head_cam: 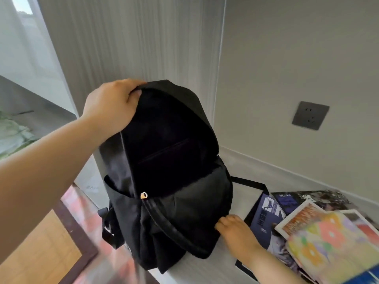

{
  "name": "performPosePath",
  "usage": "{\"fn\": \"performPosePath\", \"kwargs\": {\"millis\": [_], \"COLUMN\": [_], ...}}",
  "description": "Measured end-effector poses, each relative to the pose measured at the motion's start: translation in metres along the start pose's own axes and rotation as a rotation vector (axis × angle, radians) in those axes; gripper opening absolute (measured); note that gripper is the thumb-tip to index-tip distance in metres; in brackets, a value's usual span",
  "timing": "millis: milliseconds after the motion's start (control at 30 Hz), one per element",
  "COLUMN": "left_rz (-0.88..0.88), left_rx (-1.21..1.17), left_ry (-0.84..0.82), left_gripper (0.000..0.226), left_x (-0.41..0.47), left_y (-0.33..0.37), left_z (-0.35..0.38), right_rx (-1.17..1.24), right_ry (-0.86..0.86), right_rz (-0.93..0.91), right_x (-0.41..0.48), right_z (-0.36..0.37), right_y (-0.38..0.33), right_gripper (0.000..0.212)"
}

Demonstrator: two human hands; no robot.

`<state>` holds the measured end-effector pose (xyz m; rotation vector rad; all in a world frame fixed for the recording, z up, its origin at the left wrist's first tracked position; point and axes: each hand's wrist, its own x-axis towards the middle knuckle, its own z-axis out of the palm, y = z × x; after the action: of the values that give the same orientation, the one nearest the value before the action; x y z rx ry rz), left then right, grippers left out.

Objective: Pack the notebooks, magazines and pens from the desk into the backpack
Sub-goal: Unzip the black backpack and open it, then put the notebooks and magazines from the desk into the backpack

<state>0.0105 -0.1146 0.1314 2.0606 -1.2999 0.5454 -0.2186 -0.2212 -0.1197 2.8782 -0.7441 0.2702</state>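
Observation:
A black backpack [180,212] stands upright on the white desk [242,181], its main compartment unzipped and gaping, dark inside. My left hand [111,105] grips the top rim of the opening and holds it up. My right hand [235,230] pinches the fabric low on the backpack's front right side. To the right lies a pile of magazines and notebooks: a dark blue magazine [266,214], a dark cover [307,199] behind it, and a bright floral notebook [328,247] on top. No pens are visible.
The desk meets a grey wall with a dark socket plate [310,115] at the right. A black strap [250,183] trails behind the backpack. Left of the desk edge the floor shows a patterned rug [82,212] and wood.

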Motion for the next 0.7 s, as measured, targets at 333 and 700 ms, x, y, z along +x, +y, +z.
{"fn": "performPosePath", "kwargs": {"millis": [333, 700], "left_rz": [0.099, 0.023], "left_rx": [-0.098, -0.202], "left_ry": [-0.027, 0.108], "left_gripper": [0.055, 0.056], "left_x": [-0.032, -0.056], "left_y": [-0.009, -0.023], "left_z": [0.024, 0.029], "right_rx": [0.229, 0.327], "right_ry": [0.305, 0.271], "right_rz": [0.040, 0.221], "right_x": [0.048, 0.047], "right_z": [-0.055, -0.046], "right_y": [-0.039, -0.057], "right_gripper": [0.063, 0.056]}}
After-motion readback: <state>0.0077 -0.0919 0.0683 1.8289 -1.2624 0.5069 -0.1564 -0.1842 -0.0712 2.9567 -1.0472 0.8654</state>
